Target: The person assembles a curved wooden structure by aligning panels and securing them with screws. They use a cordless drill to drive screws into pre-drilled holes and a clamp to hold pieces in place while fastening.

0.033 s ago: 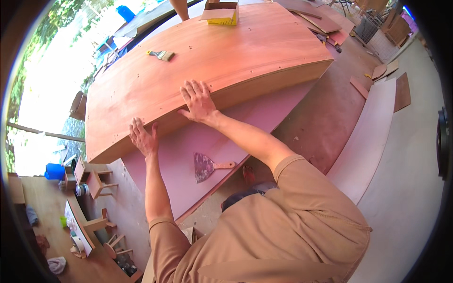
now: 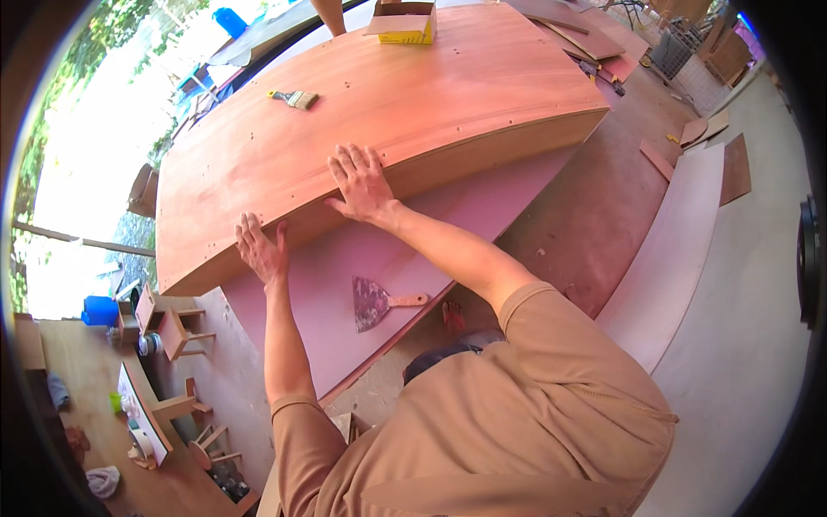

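A long, shallow wooden box-shaped panel (image 2: pixel 413 95) lies on a pinkish work surface (image 2: pixel 323 332). Both of my hands rest on its near edge, fingers on top and thumbs down along the side. My left hand (image 2: pixel 263 252) is near the left end with its fingers stretched out. Further right, my right hand (image 2: pixel 362 185) lies with fingers spread, holding nothing. A paintbrush (image 2: pixel 297 99) lies on the panel's top beyond my hands. On the surface between my forearms is a wide, stained scraper (image 2: pixel 370 303) with a wooden handle, untouched.
An open yellow cardboard box (image 2: pixel 407 24) stands on the panel's far edge. Clamps (image 2: pixel 603 76) and boards (image 2: pixel 594 39) lie at the far right. A long pale board (image 2: pixel 668 250) rests on the floor at right. Small wooden stools (image 2: pixel 181 336) stand at left.
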Motion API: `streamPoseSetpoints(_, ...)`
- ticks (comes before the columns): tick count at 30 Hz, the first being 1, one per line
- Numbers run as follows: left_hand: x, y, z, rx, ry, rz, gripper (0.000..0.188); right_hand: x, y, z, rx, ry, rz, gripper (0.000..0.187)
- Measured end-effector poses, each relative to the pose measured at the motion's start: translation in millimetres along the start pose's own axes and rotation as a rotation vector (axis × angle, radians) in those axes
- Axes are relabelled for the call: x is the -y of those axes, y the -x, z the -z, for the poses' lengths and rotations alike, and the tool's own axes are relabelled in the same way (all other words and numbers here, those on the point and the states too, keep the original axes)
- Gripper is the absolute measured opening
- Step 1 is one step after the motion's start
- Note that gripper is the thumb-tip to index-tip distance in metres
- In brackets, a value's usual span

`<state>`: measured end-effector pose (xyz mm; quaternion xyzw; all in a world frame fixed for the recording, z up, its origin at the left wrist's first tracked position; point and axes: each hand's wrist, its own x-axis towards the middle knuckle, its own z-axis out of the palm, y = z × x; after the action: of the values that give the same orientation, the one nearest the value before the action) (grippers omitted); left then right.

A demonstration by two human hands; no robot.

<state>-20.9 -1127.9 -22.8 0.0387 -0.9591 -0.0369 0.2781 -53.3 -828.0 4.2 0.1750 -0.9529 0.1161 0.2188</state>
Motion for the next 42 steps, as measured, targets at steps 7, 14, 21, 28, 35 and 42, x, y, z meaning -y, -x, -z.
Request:
streamPoseSetpoints(7,-1,-8,3,0.114,-0.096,-0.02,0.089,-1,0,7,0.094,0.032,0.014,0.1)
streamPoseSetpoints(14,10,11,48,0.203,0.172,-0.053,0.082,-12,5,11,0.114,0.036,0.114,0.101)
streamPoseSetpoints(21,24,111,66,0.17,0.675,0.388,0.064,-15,7,8,0.116,0.023,0.104,0.099)
streamPoseSetpoints(28,36,297,65,0.381,0.822,0.591,0.039,2,80,17,-0.142,-0.373,0.229,0.04)
streamPoseSetpoints(35,46,296,73,0.474,0.93,0.557,0.035,62,274,7,0.394,-0.338,-0.172,0.047)
streamPoseSetpoints(42,26,258,67,1.114,1.144,0.465,0.056,142,279,1,0.407,-0.557,-0.412,0.043)
